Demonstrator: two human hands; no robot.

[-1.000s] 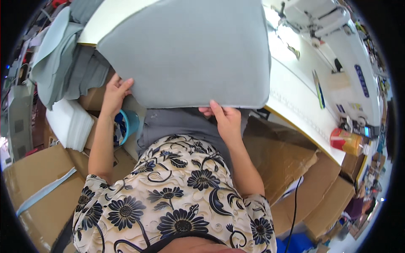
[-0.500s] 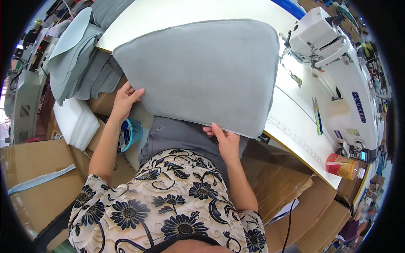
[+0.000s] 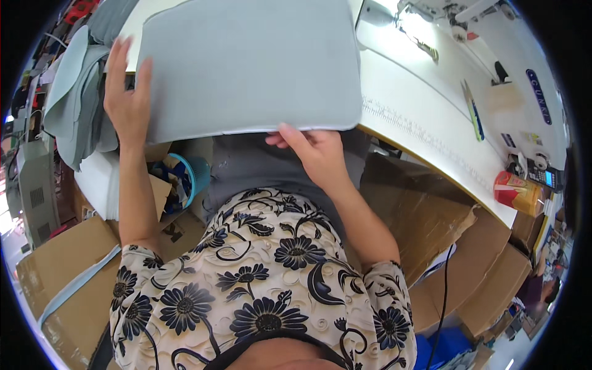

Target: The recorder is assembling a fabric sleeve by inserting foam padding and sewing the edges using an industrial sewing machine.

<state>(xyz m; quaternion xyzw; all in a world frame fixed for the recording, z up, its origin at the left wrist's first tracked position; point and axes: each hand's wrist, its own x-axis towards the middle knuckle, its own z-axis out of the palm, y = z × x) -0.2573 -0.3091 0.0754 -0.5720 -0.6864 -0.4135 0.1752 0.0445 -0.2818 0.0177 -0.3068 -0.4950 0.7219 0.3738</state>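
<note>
A grey fabric panel [image 3: 246, 74] with rounded corners lies across the front of the white table [image 3: 419, 111], over my lap. My left hand [image 3: 128, 98] is raised at the panel's left edge, fingers apart and slightly blurred, holding nothing. My right hand [image 3: 308, 148] pinches the near edge right of its middle, thumb on top and fingertips partly under it.
A stack of grey pieces [image 3: 71, 98] hangs at left, above white sheets [image 3: 98, 185], a blue basket [image 3: 197, 179] and cardboard [image 3: 68, 277]. At right are a sewing machine [image 3: 518, 98], scissors [image 3: 473, 114] and an orange-red bottle [image 3: 518, 194]. Cardboard [image 3: 413, 203] lies under the table.
My left hand has let go of the panel's edge and risen, fingers opening. The panel has shifted leftward in view; my right hand still grips its near edge.
</note>
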